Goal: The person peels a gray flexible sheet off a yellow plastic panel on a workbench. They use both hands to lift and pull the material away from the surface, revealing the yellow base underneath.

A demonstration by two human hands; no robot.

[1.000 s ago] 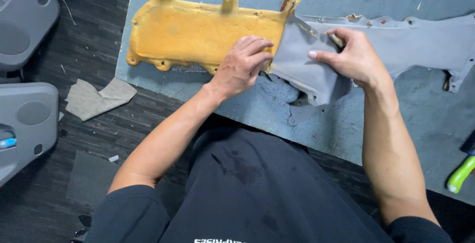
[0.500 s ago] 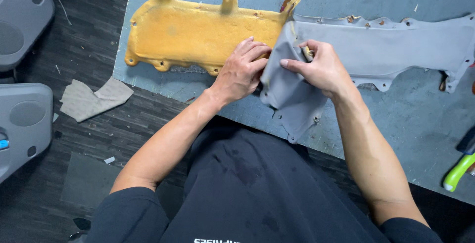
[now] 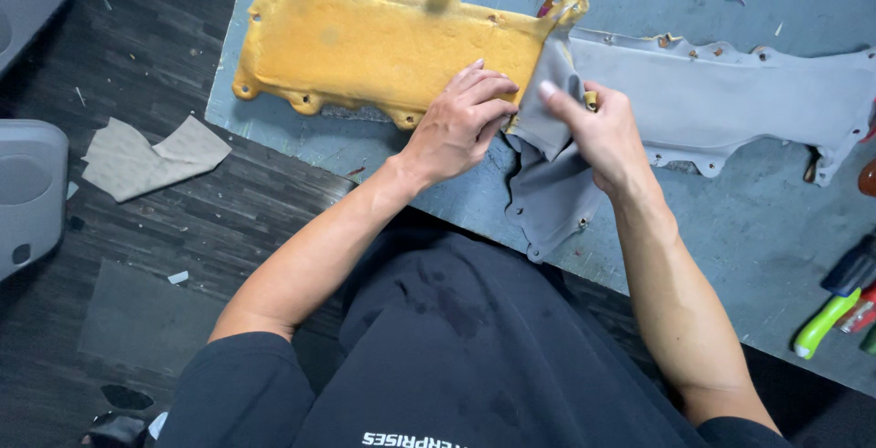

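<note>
A long yellow foam panel [image 3: 383,42] lies flat on the blue-grey desk [image 3: 730,247], its left end close to the desk's left edge and its tabs pointing toward the far side. Over its right part stretches a grey fabric cover [image 3: 721,92], which runs on to the right almost to the picture's border. Where foam and fabric meet, the cover's loose edge is folded back and hangs down toward the near edge of the desk as a crumpled flap.

The left hand [image 3: 456,124] rests palm down on the bare foam just beside the fabric's edge, fingers spread and flat, its grip closed on nothing. The right hand [image 3: 598,133] has its grip pinched on the folded fabric at the seam, thumb and fingers together with cloth between them.

Open desk surface lies in front of the fabric to the right, up to a green-handled tool [image 3: 826,320] and other handles at the right border. The far side of the desk above the panel is bare too. To the left the desk ends at a dark wooden floor [image 3: 137,256], where a scrap of beige cloth [image 3: 151,156] lies well apart from the panel, near a grey plastic part [image 3: 27,192].
</note>
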